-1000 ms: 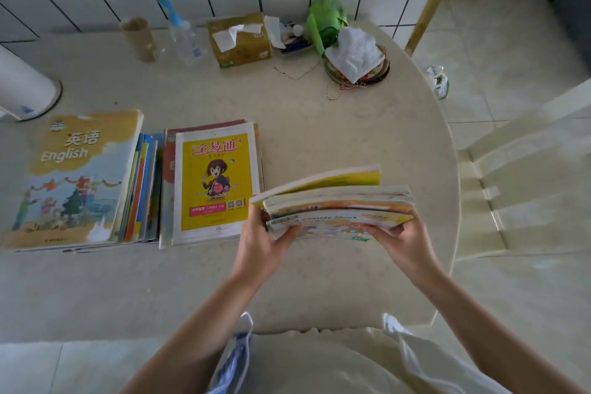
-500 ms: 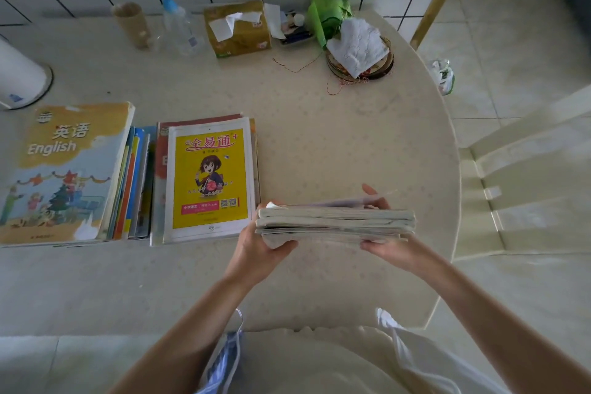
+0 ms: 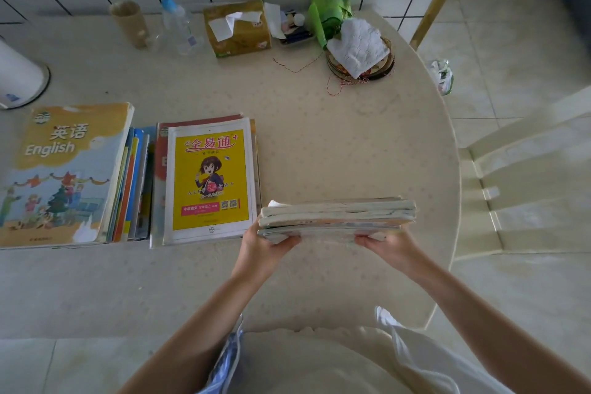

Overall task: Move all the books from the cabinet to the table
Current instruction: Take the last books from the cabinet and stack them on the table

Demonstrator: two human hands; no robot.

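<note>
I hold a flat stack of thin books (image 3: 335, 216) edge-on over the beige table (image 3: 319, 144), right of two piles lying there. My left hand (image 3: 262, 246) grips the stack's left end, and my right hand (image 3: 388, 245) grips its right end from below. The nearer pile is topped by a yellow workbook (image 3: 209, 179). Further left lies a pile topped by an English textbook (image 3: 60, 173), with several coloured book edges beside it. No cabinet is in view.
Along the tiled wall stand a brown cup (image 3: 129, 22), a clear bottle (image 3: 177, 25), a tissue box (image 3: 236, 29), a green bag (image 3: 329, 11) and a cloth on round mats (image 3: 359, 48). A white cylinder (image 3: 17, 77) sits far left. A cream chair (image 3: 524, 182) stands right.
The stack was tilted with its covers showing; it has been levelled and lowered toward the table, and now only its page edges show. Both hands stay on its ends.
</note>
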